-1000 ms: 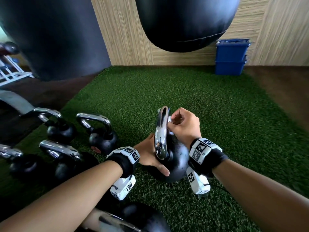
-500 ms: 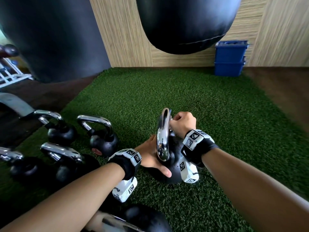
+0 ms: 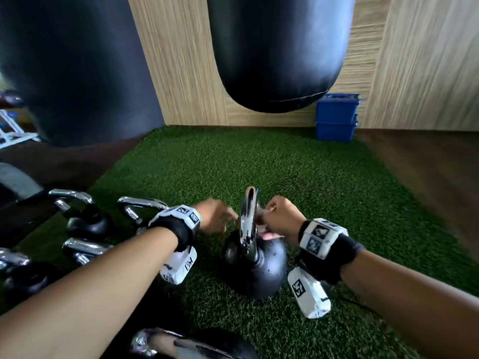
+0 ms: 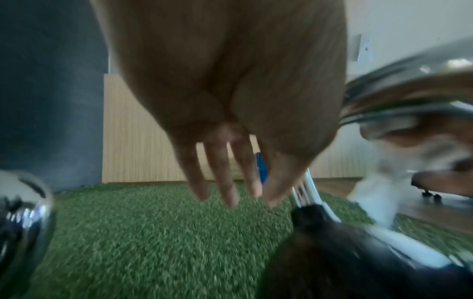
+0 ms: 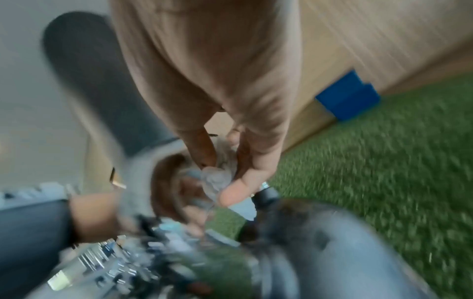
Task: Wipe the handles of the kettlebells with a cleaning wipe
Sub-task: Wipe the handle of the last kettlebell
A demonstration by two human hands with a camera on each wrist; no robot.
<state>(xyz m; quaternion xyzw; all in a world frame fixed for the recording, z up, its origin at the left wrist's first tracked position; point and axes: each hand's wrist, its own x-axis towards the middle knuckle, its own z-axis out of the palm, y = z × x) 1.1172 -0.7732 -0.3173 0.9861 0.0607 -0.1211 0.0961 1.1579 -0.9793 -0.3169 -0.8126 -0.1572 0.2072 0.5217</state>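
Chrome handle (image 3: 249, 224): edge-on at lower centre of the head view, streaked by motion blur in both wrist views.
Kettlebell (image 3: 255, 268): black ball upright on green turf (image 3: 298, 182), between the two wrists.
Hidden: other kettlebells (image 3: 85, 216) at lower left are partly covered by the left forearm; one at the bottom edge is cut off.
Right hand (image 3: 281, 216): just right of the handle, fingers curled, pinching the cleaning wipe (image 5: 217, 180), a crumpled pale wad against the chrome; its edges are hard to make out.
Left hand (image 4: 225, 141): just left of the handle, fingers straight and spread, holding nothing; contact with the chrome cannot be told.
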